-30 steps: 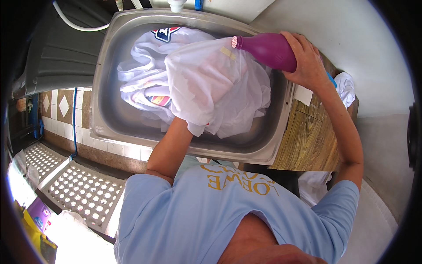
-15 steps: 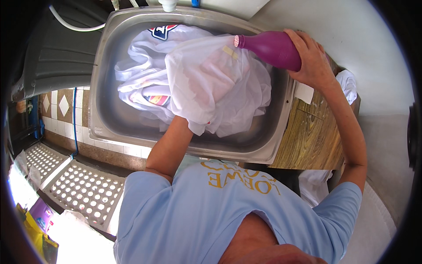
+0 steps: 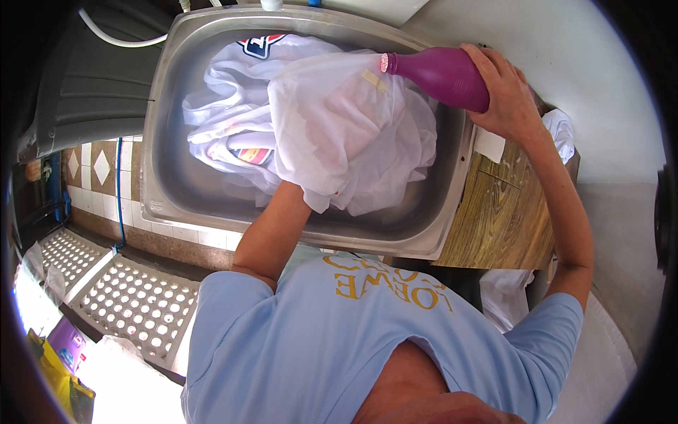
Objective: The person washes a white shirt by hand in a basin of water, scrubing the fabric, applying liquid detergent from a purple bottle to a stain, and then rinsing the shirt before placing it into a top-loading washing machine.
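Note:
A purple bottle [image 3: 445, 78] is held nearly level in my right hand [image 3: 508, 99], its fingers wrapped round the base. The bottle's narrow open mouth points left, over a white garment [image 3: 318, 127] in the metal sink basin [image 3: 157, 184]. My left forearm [image 3: 275, 226] reaches up inside the garment, which is draped over my left hand. Skin shows faintly through the thin cloth, but the fingers cannot be made out. A pale yellowish strip [image 3: 374, 80] lies on the cloth below the bottle's mouth. Other folds of the garment, with a dark-blue and red patch [image 3: 260, 46], lie bunched at the left.
Right of the basin is a wood-patterned counter [image 3: 494, 219] with a white paper piece [image 3: 489, 145] and a white cloth [image 3: 559, 134]. Perforated grey panels [image 3: 138, 307] lie at the lower left. A white hose [image 3: 120, 42] curves at the upper left.
The bottle and my right hand have shifted very slightly to the right. The draped cloth and my left arm look almost unchanged.

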### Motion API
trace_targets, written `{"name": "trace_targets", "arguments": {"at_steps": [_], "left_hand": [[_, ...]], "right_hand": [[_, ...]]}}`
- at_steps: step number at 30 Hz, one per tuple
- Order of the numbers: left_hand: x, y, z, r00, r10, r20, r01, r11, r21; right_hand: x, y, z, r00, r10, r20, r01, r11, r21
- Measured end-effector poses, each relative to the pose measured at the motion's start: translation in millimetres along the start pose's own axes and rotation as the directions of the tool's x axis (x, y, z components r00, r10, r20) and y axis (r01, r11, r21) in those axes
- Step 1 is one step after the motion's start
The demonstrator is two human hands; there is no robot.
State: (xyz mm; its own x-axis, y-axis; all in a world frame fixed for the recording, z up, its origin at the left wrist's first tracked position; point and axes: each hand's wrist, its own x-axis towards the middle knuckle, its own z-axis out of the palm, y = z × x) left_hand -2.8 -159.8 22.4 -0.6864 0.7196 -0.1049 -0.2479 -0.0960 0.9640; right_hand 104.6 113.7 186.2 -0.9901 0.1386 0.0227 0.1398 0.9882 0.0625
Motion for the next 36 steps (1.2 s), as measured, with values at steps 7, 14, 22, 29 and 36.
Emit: {"name": "trace_targets", "arguments": {"at_steps": [7,14,22,29,36], "left_hand": [[2,5,1,1.0,0.007,0.002,-0.007,1.0,-0.009],[11,19,-2,0.996,0.066,0.057,-0.071,0.993,0.093],[9,44,-14,0.976,0.155,0.152,-0.202,0.904,0.376],[-9,68,0,0.888,0.194,0.416,-0.458,0.433,0.776],[-18,78,3,0.841,0.156,0.518,-0.539,0.163,0.826]], "right_hand": [[-7,-9,12,0.993,0.118,-0.002,-0.111,0.939,0.327],[-26,-10,20,0.962,0.247,-0.118,-0.142,0.818,0.557],[-52,-20,16,0.953,0.294,-0.079,-0.158,0.701,0.696],[-61,-29,14,0.952,0.278,-0.126,-0.121,0.722,0.682],[-62,-40,5,0.965,0.219,-0.145,-0.096,0.809,0.58]]}}
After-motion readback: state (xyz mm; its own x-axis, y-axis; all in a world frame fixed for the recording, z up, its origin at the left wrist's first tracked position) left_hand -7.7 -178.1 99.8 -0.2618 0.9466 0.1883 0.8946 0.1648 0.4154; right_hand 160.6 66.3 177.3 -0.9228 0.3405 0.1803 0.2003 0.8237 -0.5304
